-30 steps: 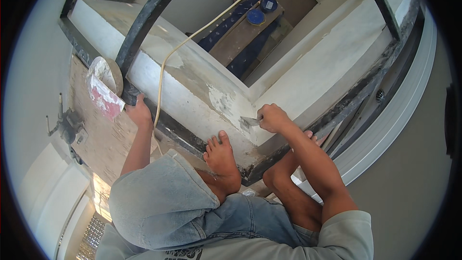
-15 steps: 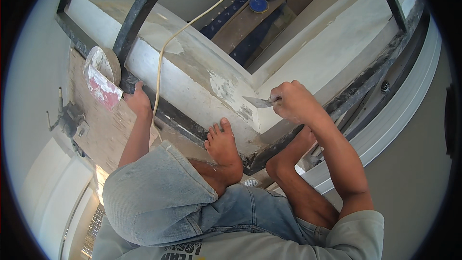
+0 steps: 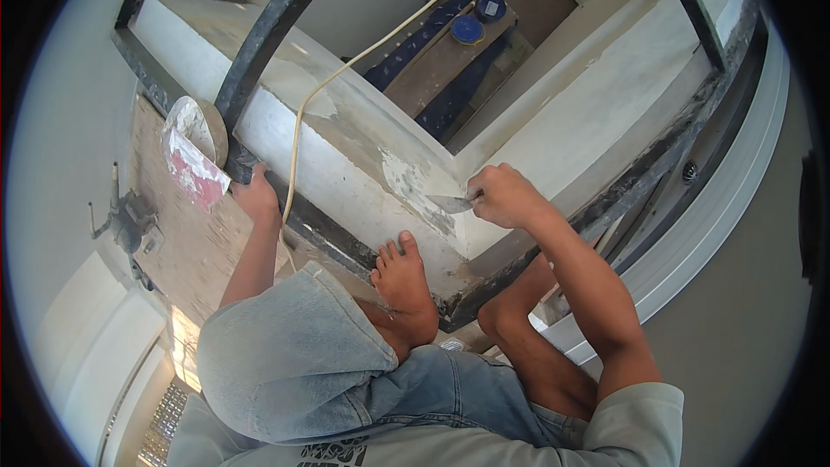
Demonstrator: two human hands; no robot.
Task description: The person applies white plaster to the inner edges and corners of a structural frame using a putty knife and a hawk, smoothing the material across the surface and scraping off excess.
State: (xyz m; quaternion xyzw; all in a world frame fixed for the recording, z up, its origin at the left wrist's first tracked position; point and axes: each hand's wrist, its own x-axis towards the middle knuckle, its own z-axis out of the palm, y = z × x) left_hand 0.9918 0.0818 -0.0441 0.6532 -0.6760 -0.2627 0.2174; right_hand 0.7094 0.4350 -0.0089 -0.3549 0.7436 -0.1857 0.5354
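My right hand (image 3: 503, 196) grips a small putty knife (image 3: 450, 203), its pointed metal blade turned left. That blade lies at or just above a rough patch of white putty (image 3: 413, 180) near the inside corner of the pale ledge (image 3: 346, 175). Over on the left, my left hand (image 3: 257, 197) is closed beside the black metal frame (image 3: 324, 233). It appears to hold a pink scraper (image 3: 194, 175) thickly smeared with white putty; the handle is hidden by the fingers. Right behind the scraper is a round bowl (image 3: 216, 131) with white putty inside.
A cream cable (image 3: 298, 125) runs across the ledge and down past my left forearm. Black bars (image 3: 251, 60) rise from the frame. Below the ledge, blue-lidded containers (image 3: 468, 29) rest on a brown board (image 3: 424, 69). My bare foot (image 3: 405, 281) is braced against the ledge.
The knife has slid a little left along the ledge, over the putty patch near the corner. The whole view has shifted slightly. My left hand keeps its place by the frame.
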